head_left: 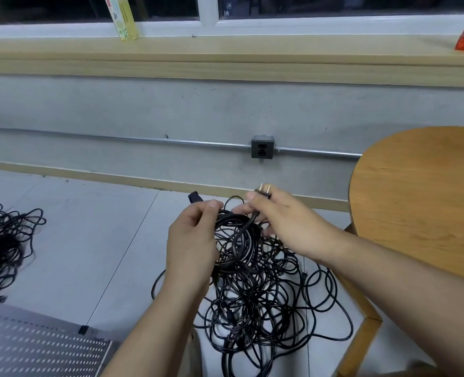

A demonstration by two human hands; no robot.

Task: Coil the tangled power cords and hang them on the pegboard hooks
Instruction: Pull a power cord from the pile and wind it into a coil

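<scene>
A: Entry one, coiled cord [236,240]. Location?

B: Hanging just above the tangled cords [266,303]. The left hand [192,235] is gripping its loops, fingers [212,205] curling round them. The right hand [282,221] is pinching the plug [263,191].

A: Surroundings?

B: The tangle is sprawling on the floor [89,240], reaching the tabletop [421,200] edge at right. A second pile [2,246] is lying far left, with floor tiles showing between. The pegboard [35,349] is filling the near-left corner.

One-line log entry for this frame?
stage: coiling | left hand: grips coil | right hand: pinches plug | tangled pile: on floor
</scene>
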